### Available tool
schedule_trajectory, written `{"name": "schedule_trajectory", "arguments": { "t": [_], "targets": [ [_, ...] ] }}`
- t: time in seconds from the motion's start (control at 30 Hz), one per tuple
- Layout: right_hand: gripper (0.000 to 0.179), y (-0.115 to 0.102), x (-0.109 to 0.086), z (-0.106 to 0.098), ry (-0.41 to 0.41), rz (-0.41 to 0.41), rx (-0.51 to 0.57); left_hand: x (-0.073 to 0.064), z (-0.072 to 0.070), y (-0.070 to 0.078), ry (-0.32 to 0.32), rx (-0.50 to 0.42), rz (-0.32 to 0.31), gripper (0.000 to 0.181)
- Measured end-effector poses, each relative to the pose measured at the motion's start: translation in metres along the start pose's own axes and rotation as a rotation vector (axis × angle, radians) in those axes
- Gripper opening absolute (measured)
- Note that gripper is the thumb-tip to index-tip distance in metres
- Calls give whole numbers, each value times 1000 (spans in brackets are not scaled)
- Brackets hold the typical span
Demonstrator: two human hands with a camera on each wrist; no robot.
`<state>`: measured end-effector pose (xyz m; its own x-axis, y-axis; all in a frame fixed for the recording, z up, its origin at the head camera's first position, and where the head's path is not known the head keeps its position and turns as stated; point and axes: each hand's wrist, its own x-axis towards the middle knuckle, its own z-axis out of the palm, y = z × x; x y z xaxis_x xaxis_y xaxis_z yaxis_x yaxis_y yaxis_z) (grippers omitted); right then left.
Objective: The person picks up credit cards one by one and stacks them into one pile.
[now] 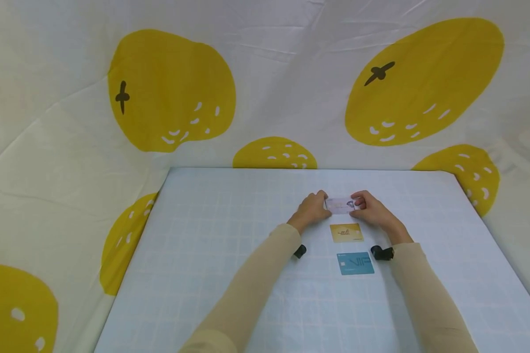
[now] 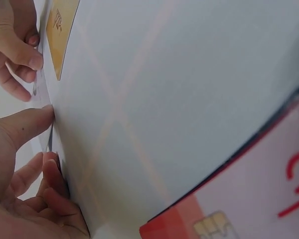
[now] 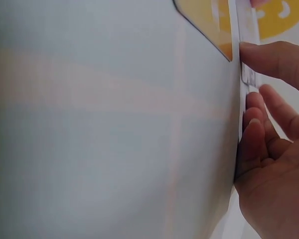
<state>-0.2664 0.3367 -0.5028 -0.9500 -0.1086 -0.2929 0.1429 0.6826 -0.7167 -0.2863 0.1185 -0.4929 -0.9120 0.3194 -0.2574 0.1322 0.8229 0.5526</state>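
Note:
A pale pinkish card (image 1: 337, 206) lies between both hands at the far part of the table. My left hand (image 1: 312, 211) pinches its left end, with the thumb on the near edge and fingers on the far edge. At the right end, my right hand (image 1: 374, 211) grips the card the same way, covering that corner. In the left wrist view the left thumb (image 2: 32, 124) sits at the card's edge close to the tabletop. The right thumb (image 3: 274, 62) touches the card in the right wrist view. Just nearer lies a gold card (image 1: 346, 233), and below it a teal VIP card (image 1: 355, 263).
A white and red card (image 2: 249, 199) with a chip lies near the left wrist; the left sleeve (image 1: 256, 284) hides it from the head camera. Light blue checked cloth (image 1: 212, 235) covers the table. A curtain with yellow fruit (image 1: 287, 88) hangs behind the far edge.

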Motion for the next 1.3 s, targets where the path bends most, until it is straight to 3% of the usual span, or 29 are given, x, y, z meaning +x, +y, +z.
{"name": "schedule_trajectory", "arguments": {
  "t": [0.57, 0.97, 1.3],
  "targets": [
    [52, -3, -1, 5, 45, 6, 44, -9, 3, 3, 80, -46, -24, 44],
    [47, -9, -8, 8, 85, 27, 64, -11, -5, -4, 29, -279, -14, 39],
    [45, -24, -21, 13, 109, -22, 182, -18, -20, -11, 60, -407, 2, 48]
  ]
}}
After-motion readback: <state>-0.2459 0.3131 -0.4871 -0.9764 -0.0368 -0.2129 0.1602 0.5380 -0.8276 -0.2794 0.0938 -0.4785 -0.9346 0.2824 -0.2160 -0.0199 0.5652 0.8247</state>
